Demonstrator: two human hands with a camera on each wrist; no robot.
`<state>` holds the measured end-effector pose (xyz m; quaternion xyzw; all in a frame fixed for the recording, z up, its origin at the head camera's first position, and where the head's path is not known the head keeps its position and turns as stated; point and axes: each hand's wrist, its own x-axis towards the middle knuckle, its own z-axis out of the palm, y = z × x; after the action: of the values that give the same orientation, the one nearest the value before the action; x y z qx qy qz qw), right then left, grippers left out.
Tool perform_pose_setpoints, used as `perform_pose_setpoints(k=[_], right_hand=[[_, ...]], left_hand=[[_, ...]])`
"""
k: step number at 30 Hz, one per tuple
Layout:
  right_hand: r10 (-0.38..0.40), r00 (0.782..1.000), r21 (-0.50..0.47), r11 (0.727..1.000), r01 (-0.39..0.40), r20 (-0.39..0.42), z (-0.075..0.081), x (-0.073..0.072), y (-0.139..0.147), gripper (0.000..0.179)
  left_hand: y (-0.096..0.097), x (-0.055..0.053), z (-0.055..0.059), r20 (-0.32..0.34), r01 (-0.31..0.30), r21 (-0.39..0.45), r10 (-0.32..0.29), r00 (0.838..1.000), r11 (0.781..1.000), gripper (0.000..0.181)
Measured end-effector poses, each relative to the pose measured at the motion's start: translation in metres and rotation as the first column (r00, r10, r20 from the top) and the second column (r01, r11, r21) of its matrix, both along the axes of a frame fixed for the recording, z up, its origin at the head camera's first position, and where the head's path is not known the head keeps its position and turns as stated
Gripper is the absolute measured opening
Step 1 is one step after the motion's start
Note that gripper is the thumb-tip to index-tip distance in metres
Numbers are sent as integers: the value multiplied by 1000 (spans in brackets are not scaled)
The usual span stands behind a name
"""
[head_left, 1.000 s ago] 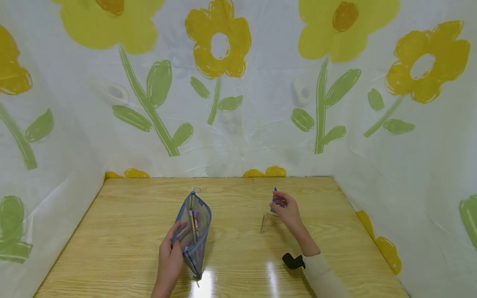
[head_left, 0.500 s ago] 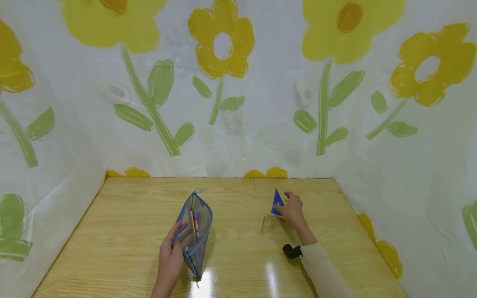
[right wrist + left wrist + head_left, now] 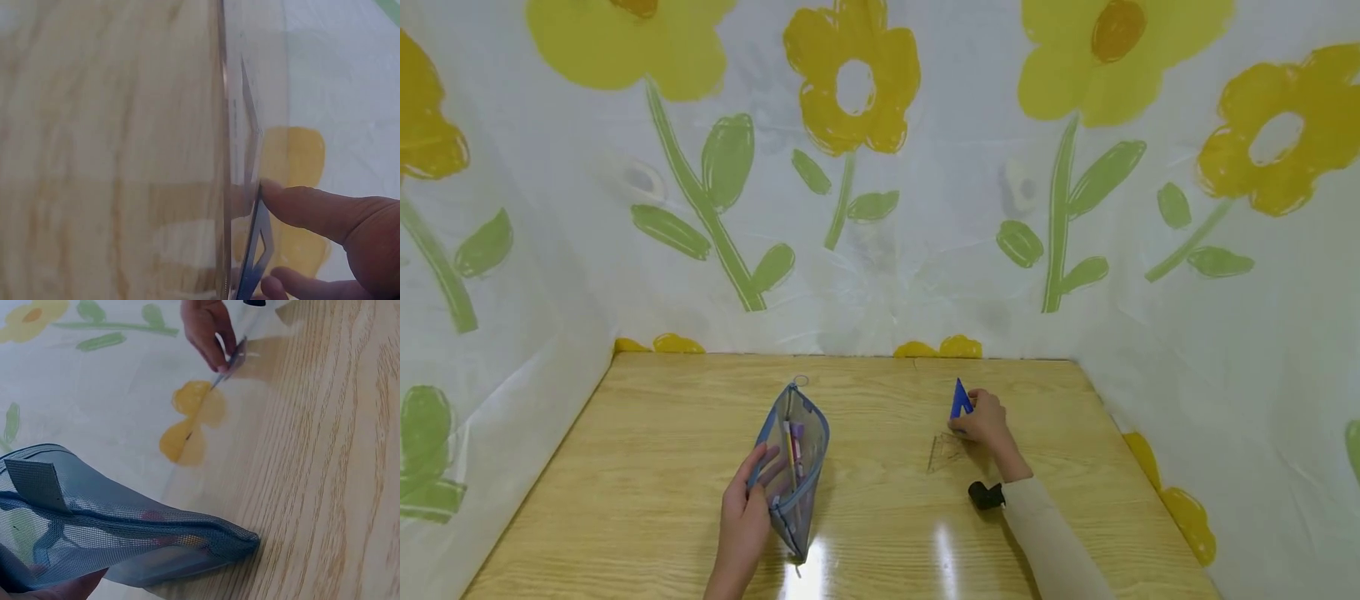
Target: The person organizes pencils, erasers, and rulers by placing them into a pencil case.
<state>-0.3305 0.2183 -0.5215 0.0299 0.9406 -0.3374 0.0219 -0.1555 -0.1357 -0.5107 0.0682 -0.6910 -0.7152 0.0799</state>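
While the white plastic sheeting printed with yellow flowers and green stems walls off three sides, the pale wooden table with a glossy grain carries everything else in reach. Largest of the things on it is the blue-edged, see-through mesh pencil pouch, which stands on its lower edge with its mouth spread wide; the left hand grips its near side, thumb on one face and fingers curled round the rim, apparently to keep the opening propped up and steady. Pens and a purple-capped item show through the mesh, lying lengthwise inside. Well apart to the right, the right hand pinches a small blue plastic triangle set square between thumb and fingertips, holding it tilted up on edge rather than flat, as one does to get a thin piece off a smooth surface. Just beside it, towards the person, a clear plastic triangle ruler lies on the wood; the right wrist view shows its transparent edge close against the blue piece, though whether the two touch I cannot tell. A black wrist-worn camera mount sits at the cuff of the cream sleeve.
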Motion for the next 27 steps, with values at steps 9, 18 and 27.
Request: perform_pose_setpoints(k=[9, 18, 27], right_hand=[[-8, 999, -73, 997, 12, 50, 6, -1, 2, 72], [3, 996, -5, 1000, -2, 84, 3, -6, 2, 71], [9, 995, 48, 999, -14, 104, 5, -8, 1, 77]], left_hand=[[3, -1, 1, 15, -16, -10, 16, 1000, 1000, 56], [2, -1, 1, 26, -2, -32, 2, 1000, 999, 56], [2, -2, -1, 27, -11, -26, 12, 1000, 1000, 56]])
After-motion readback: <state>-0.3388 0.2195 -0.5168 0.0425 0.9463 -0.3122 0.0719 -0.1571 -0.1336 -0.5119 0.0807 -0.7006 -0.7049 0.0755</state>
